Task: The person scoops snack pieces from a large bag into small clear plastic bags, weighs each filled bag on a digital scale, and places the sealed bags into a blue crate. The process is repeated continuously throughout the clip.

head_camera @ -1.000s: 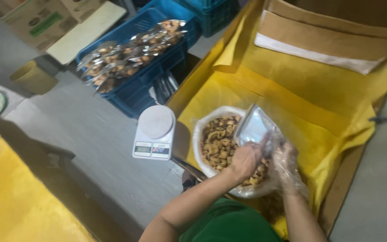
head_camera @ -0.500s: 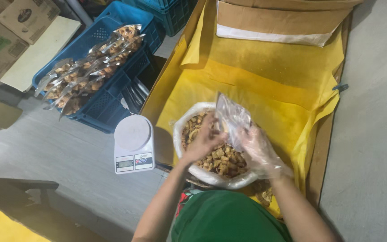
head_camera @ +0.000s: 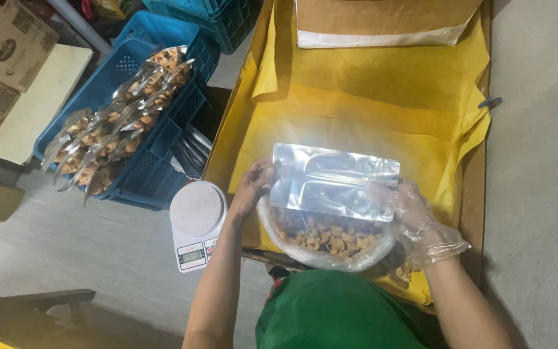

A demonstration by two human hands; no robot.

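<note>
From my remote view the biggest thing is the yellow-lined cardboard tray [head_camera: 382,97], running from the top edge down to my body, with a folded brown cardboard piece [head_camera: 382,22] lying across its far end. To the left of the tray, on the grey floor [head_camera: 85,245], stands a blue plastic crate [head_camera: 143,168] filled with a row of sealed snack packs [head_camera: 114,126]; flat cardboard boxes [head_camera: 8,45] sit near the top left corner. At the tray's near edge rests a clear bag of brown fried snacks [head_camera: 330,242], open at the top. Just above it I hold a silver foil pouch [head_camera: 334,181] flat and level, its long side across the tray. My left hand [head_camera: 251,187], bare, grips the pouch's left end; my right hand [head_camera: 414,213], in a thin clear plastic glove, grips its right end. A small white kitchen scale [head_camera: 197,223] sits on the floor just beside the tray's near left corner, close to my left forearm.
</note>
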